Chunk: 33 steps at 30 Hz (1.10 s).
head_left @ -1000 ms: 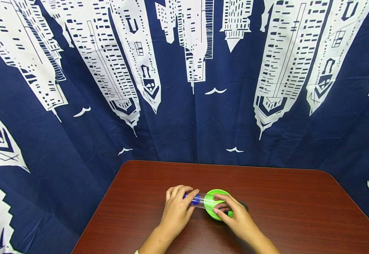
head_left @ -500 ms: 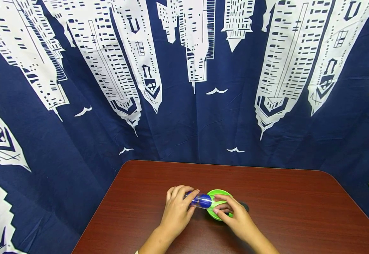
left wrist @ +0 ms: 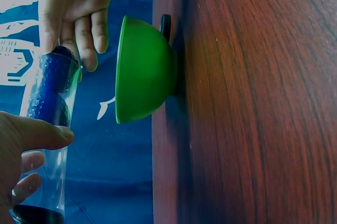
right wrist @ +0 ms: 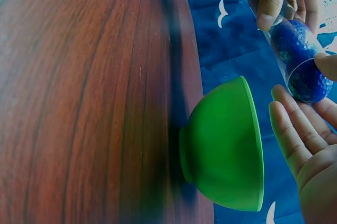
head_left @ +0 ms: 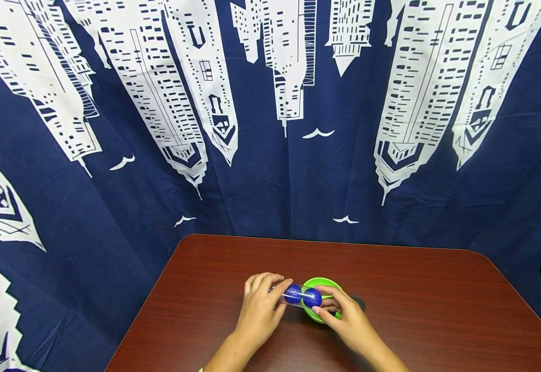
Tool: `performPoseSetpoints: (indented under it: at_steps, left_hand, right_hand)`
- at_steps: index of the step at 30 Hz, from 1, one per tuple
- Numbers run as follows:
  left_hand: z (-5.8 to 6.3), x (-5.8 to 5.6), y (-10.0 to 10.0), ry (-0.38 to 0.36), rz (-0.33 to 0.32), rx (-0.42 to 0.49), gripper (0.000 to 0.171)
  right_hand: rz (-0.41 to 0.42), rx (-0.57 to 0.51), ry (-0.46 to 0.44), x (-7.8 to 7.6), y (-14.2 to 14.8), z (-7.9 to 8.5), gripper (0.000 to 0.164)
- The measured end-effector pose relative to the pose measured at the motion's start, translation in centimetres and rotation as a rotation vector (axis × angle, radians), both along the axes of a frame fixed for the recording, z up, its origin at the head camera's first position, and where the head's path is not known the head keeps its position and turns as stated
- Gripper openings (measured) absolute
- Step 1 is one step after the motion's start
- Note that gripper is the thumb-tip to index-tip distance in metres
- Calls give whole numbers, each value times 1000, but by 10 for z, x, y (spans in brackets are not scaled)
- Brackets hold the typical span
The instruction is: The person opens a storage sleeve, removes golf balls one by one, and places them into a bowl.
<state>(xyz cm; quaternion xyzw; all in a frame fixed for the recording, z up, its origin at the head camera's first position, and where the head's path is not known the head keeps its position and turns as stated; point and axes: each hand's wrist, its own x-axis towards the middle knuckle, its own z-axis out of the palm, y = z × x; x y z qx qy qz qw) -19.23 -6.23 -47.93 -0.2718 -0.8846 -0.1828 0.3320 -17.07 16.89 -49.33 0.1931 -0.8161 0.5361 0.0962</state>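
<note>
A clear tube (left wrist: 52, 166) with a black end cap holds two blue dimpled balls that look like golf balls, one behind the other. My left hand (head_left: 258, 307) grips the tube and tips it towards the right. The front ball (head_left: 312, 297) sits at the tube's mouth, bulging slightly past the rim; the rear ball (head_left: 293, 293) follows close behind. At the mouth, my right hand (head_left: 346, 315) has its thumb and forefinger on either side of the front ball, the other fingers loosely extended. A green bowl (right wrist: 226, 145) stands upright on the table below the mouth.
Beside the bowl, on its far right, lies a small black object (head_left: 358, 303), partly hidden. The brown wooden table (head_left: 414, 289) ends at a dark blue curtain (head_left: 261, 196) printed with white upside-down buildings.
Both blue balls have slid along the tube from under my left hand to its mouth, the front one reaching my right fingertips. Both hands stay almost in place.
</note>
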Motion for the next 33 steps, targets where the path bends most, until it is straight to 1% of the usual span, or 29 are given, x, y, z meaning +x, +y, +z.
performPoseSetpoints:
  at_steps: [5, 12, 20, 28, 31, 33]
  left_hand:
    - [0, 1, 0, -11, 0, 5, 50]
    - [0, 1, 0, -22, 3, 13, 52]
    - [0, 2, 0, -40, 3, 29, 53]
    - [-5, -1, 0, -10, 1, 36, 58]
    - [-5, -1, 0, -23, 1, 43, 58]
    - [-5, -1, 0, -44, 3, 50, 57]
  right_hand:
    - [-9, 6, -2, 1, 0, 1, 44]
    - [-23, 1, 21, 1, 0, 0, 41]
    - [-23, -12, 128, -1, 0, 0, 39]
    - [-13, -39, 143, -1, 0, 1, 40]
    - [-13, -42, 157, 0, 0, 2, 40]
    - [-14, -40, 165, 0, 0, 3, 40]
